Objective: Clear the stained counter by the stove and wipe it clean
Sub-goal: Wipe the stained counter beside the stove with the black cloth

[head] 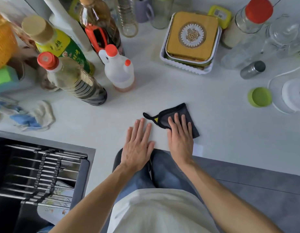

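A dark grey cloth [178,113] with a black loop and a yellow tag lies flat on the white counter [162,91] near its front edge. My right hand [180,133] presses down on the cloth with flat, spread fingers. My left hand [139,142] rests palm down on the bare counter just left of the cloth, fingers together, holding nothing.
Several bottles [75,78] and a white jug with red caps [119,71] crowd the back left. A gold tin in a white tray [189,41] sits at the back. A green lid [259,97], metal shaker [252,69] and glassware stand right. A sink with rack [40,174] lies front left, rags [34,116] beside it.
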A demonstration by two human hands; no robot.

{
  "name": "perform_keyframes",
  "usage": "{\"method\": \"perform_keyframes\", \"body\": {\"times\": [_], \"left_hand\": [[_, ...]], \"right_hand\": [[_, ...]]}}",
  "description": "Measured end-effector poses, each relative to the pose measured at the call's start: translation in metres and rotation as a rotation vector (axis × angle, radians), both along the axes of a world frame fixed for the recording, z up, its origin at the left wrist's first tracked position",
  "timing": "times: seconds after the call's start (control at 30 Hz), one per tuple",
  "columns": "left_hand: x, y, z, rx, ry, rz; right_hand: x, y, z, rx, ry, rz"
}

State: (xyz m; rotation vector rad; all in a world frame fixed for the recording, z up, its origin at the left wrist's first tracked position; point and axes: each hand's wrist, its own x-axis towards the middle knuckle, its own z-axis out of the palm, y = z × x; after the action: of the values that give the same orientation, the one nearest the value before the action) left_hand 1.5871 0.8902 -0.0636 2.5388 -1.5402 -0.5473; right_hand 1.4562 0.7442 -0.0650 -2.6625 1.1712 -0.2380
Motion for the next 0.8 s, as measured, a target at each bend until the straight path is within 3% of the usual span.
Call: {"method": "perform_keyframes", "body": {"times": [0.23,0.53,0.8], "left_hand": [[0.008,-0.003,0.02,0.046,0.143,0.012],[0.014,0.01,0.086,0.089,0.496,0.211],[0.015,0.055,0.082,0.363,0.576,0.145]], "right_hand": [[0.003,-0.024,0.033,0.094,-0.139,-0.054],[-0.033,-0.046,0.096,0.742,-0.185,-0.169],[-0.084,-0.016,0.107,0.837,-0.17,-0.417]]}}
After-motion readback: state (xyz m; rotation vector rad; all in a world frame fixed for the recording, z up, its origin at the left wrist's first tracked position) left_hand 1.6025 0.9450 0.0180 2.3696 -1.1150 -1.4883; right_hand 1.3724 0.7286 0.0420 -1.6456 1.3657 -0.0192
